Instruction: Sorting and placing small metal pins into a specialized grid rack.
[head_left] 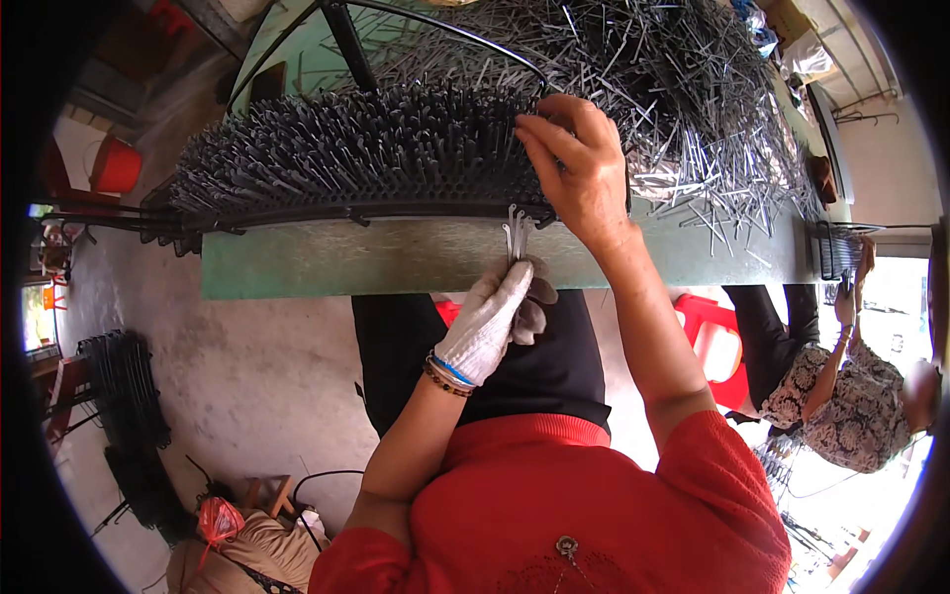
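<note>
My left hand (487,322), in a white knit glove, is closed around a small bundle of thin grey strips (516,236) with looped ends. It is just off the table's near edge, and the strips stick up over the tabletop. My bare right hand (582,163) pinches at the right end of a black perforated rack (396,211); what sits between its fingertips is too small to tell. Across the rack, many dark grey strips (336,148) stand densely upright. At the right end, bare holes show in front of the strips.
A large heap of loose strips (683,89) covers the right of the green table (327,262). Black wire frames (346,45) rise behind the rack. At right, another person (856,406) handles a stack of black wire racks (839,252). A red bucket (117,165) stands at left.
</note>
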`<state>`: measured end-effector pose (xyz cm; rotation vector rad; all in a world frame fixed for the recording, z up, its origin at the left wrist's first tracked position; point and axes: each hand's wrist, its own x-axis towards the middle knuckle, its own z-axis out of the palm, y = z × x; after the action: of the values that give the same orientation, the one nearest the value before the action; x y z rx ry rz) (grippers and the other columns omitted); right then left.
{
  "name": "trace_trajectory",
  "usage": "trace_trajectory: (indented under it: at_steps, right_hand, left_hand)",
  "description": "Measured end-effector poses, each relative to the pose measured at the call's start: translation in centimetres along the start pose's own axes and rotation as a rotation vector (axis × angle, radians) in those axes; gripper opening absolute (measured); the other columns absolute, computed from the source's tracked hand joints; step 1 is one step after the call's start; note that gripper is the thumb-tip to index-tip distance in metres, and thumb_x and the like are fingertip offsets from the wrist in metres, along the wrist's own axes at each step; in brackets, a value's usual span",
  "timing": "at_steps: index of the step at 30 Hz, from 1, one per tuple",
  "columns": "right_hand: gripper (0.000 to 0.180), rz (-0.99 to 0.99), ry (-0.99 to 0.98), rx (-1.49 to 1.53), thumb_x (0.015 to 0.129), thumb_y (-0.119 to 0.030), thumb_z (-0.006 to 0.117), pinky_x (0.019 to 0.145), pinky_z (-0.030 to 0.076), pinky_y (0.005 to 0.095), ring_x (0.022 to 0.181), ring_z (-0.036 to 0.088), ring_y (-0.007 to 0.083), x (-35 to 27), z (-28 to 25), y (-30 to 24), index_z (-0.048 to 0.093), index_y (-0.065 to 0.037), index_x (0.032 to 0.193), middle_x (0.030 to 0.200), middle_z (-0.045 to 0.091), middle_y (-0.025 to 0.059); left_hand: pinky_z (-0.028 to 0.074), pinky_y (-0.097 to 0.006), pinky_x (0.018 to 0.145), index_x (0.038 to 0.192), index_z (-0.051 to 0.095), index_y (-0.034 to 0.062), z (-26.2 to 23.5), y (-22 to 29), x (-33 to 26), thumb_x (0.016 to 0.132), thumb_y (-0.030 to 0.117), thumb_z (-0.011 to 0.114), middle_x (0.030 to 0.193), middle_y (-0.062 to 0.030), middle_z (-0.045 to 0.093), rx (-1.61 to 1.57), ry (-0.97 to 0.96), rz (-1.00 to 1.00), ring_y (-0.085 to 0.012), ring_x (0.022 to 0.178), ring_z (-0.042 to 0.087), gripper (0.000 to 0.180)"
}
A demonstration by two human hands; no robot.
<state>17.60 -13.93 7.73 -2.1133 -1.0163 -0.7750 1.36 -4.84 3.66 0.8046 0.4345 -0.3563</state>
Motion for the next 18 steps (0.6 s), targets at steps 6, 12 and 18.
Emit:
trace_trajectory:
  at_steps: [6, 12, 18]
  right_hand:
    - [0.021, -0.026, -0.007, -0.046, 0.076, -0.007, 0.073, 0.077, 0.045, 0.0349, 0.087, 0.059, 0.0242, -0.3, -0.5, -0.1, 0.071, -0.008, 0.097, 0.1, 0.064, 0.007]
    - [0.017, 0.448, -0.318, 0.46, 0.082, -0.015, 0.074, 0.073, 0.046, 0.0316, 0.083, 0.06, 0.0192, -1.2, -4.0, -3.1, 0.07, 0.0, 0.089, 0.089, 0.066, 0.0095]
    - [0.015, 0.56, -0.411, 0.675, 0.085, -0.014, 0.071, 0.07, 0.047, 0.0271, 0.078, 0.06, 0.0136, -2.8, -4.3, -2.3, 0.069, 0.001, 0.087, 0.083, 0.066, 0.0058]
  left_hand:
    - [0.038, -0.016, 0.045, 0.112, 0.054, 0.0071, 0.1, 0.4, -0.2, 0.099, 0.028, 0.051, 0.084, -0.0018, 0.06, 0.007, -0.039, 0.035, -0.0027, 0.058, 0.052, 0.025]
    - [0.034, -0.015, 0.043, 0.114, 0.051, 0.0053, 0.7, 1.6, -0.8, 0.101, 0.024, 0.045, 0.086, -0.004, 0.061, 0.12, -0.068, 0.089, -0.0011, 0.057, 0.048, 0.023]
    - [0.035, -0.016, 0.042, 0.113, 0.051, 0.0038, 0.0, 1.3, -0.5, 0.101, 0.021, 0.045, 0.085, -0.0037, 0.06, 0.237, -0.174, 0.108, -0.0013, 0.054, 0.048, 0.022]
